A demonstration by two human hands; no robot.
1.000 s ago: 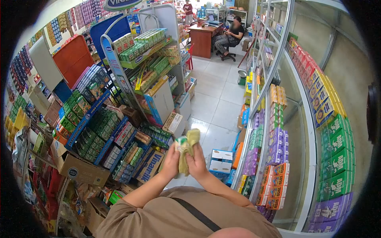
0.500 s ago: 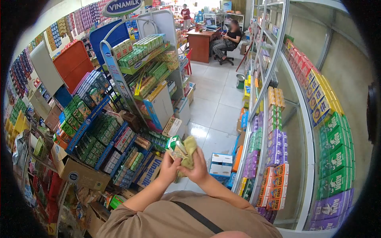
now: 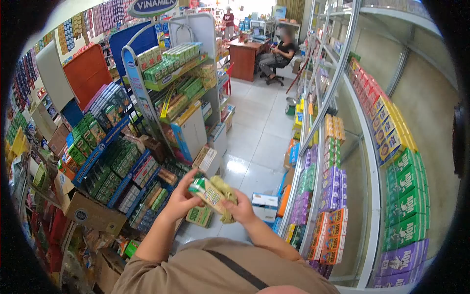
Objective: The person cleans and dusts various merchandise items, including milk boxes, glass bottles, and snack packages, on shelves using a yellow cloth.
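Shop aisle under Vinamilk sign (image 3: 152,6), left hand (image 3: 182,200) fingers gripping carton (image 3: 207,193), right hand (image 3: 241,211) fingers pinching cloth (image 3: 226,192)

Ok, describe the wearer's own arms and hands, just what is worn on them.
Both forearms are bare; the left hand and right hand wear no gloves. No watch or ring is visible. Short tan-brown sleeves cover the upper arms, and a dark strap crosses the matching shirt diagonally.
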